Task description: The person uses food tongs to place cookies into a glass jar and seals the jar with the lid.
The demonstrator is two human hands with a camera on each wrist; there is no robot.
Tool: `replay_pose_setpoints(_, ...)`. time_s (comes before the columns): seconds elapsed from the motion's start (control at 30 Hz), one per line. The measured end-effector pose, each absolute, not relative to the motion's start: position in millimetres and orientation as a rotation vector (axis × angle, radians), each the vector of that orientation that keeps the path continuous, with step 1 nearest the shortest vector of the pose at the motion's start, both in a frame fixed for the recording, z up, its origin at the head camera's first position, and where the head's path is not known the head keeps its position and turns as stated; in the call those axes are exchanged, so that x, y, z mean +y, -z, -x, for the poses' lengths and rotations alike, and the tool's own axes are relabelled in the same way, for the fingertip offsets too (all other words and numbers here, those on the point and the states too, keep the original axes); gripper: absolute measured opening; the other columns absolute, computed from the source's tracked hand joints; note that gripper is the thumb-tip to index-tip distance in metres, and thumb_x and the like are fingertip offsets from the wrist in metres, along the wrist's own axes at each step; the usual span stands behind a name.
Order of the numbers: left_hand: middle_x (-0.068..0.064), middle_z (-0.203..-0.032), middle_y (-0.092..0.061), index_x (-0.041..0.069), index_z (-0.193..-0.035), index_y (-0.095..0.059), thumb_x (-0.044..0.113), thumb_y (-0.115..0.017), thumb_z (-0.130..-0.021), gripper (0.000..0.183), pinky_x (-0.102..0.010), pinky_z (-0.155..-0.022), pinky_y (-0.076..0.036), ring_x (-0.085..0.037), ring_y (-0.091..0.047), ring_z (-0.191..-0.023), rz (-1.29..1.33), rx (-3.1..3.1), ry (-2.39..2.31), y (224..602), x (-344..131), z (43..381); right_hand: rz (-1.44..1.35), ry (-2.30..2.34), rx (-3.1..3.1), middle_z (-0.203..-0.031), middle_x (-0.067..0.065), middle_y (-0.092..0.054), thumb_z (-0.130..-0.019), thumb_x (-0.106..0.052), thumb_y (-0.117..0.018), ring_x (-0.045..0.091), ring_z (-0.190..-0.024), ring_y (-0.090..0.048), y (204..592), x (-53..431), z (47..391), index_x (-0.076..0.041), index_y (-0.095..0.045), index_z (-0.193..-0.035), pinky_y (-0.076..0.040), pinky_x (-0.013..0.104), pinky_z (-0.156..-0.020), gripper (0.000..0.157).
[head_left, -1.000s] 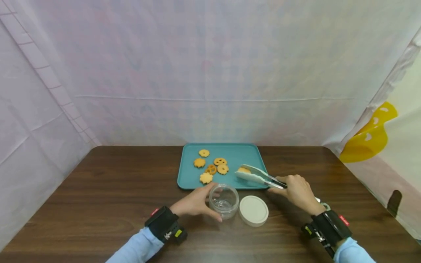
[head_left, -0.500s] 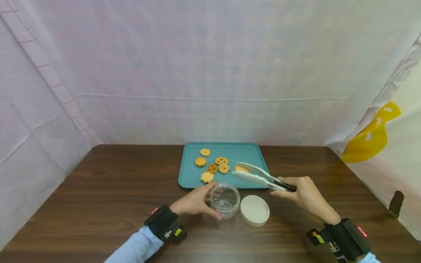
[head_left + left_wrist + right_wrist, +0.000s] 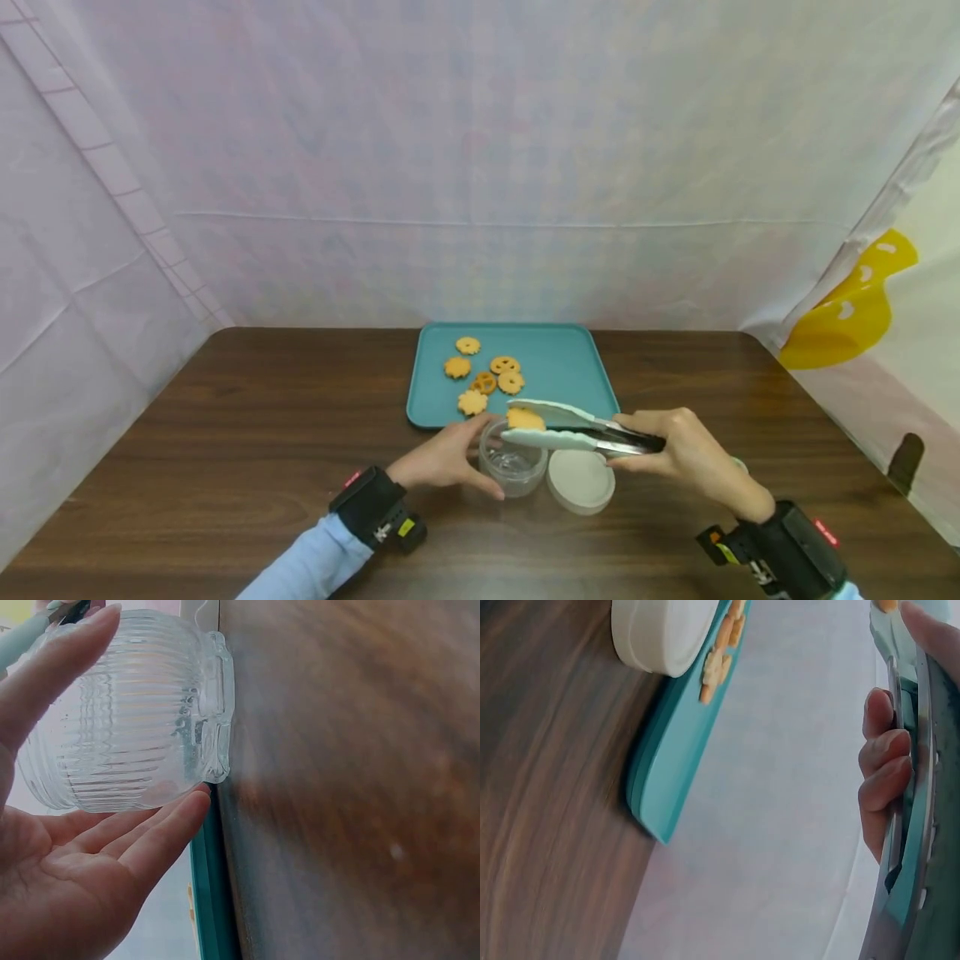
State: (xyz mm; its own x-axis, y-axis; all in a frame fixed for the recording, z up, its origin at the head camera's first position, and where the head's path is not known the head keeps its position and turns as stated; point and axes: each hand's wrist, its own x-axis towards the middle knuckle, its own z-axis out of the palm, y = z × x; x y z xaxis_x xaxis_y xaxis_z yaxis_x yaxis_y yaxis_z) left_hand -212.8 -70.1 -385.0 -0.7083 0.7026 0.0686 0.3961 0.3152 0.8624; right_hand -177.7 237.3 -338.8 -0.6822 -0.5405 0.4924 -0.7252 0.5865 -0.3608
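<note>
Mint-tipped metal tongs [image 3: 573, 442] have swung left, right hand [image 3: 686, 458] squeezing a scalloped golden cookie [image 3: 526, 418] in them by the clear ribbed jar [image 3: 513, 479] at lower centre, left hand [image 3: 450, 456] cupped round it; looks early, jar seems empty, six golden biscuits [image 3: 472, 403] left on the teal rectangular tray [image 3: 562, 358]

The brown table [image 3: 262, 417] carries a teal tray [image 3: 566, 358], clear jar [image 3: 513, 481] and white lid [image 3: 581, 483].

Light-blue L sleeve [image 3: 303, 558] from where I'm standing, w/ a chunky black L strap [image 3: 367, 502] & tiny red L tag [image 3: 352, 479]. Dark boxy L unit [image 3: 412, 540] juts off it, yellow-green patch [image 3: 406, 527] on top (pale marks [image 3: 383, 533] nearby, can't read 'em). R side's abt the same: black R strap [image 3: 798, 542], red R tag [image 3: 826, 533], boxy R unit [image 3: 717, 543], bit of blue R cuff [image 3: 847, 592].
</note>
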Motion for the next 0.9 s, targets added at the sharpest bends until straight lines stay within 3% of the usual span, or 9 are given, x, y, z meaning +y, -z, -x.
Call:
replay_pose_setpoints(0.27, -0.022, -0.131, -0.044, 0.000, -0.132, -0.032, 0.018, -0.079, -0.063, 0.085, -0.046, -0.098, -0.044, -0.032, -0.044, -0.118, -0.964, 2.279, -1.324, 385, -71, 213, -1.092, -0.714, -2.509, -0.088, 0.013, -0.072, -0.067, -0.032, -0.073, 0.014, -0.076, -0.065, 346, 226, 181, 0.001, -0.067, -0.098, -0.059, 0.030, -0.058, 0.046)
replay_pose_setpoints(0.9, -0.017, -0.130, -0.047, 0.004, -0.132, -0.034, 0.018, -0.079, -0.063, 0.084, -0.046, -0.097, -0.045, -0.027, -0.046, -0.116, -0.956, 2.278, -1.333, 384, -71, 213, -1.149, -0.659, -2.585, -0.087, 0.012, -0.072, -0.072, -0.043, -0.067, 0.011, -0.071, -0.064, 341, 219, 185, 0.001, -0.066, -0.101, -0.058, 0.028, -0.056, 0.052)
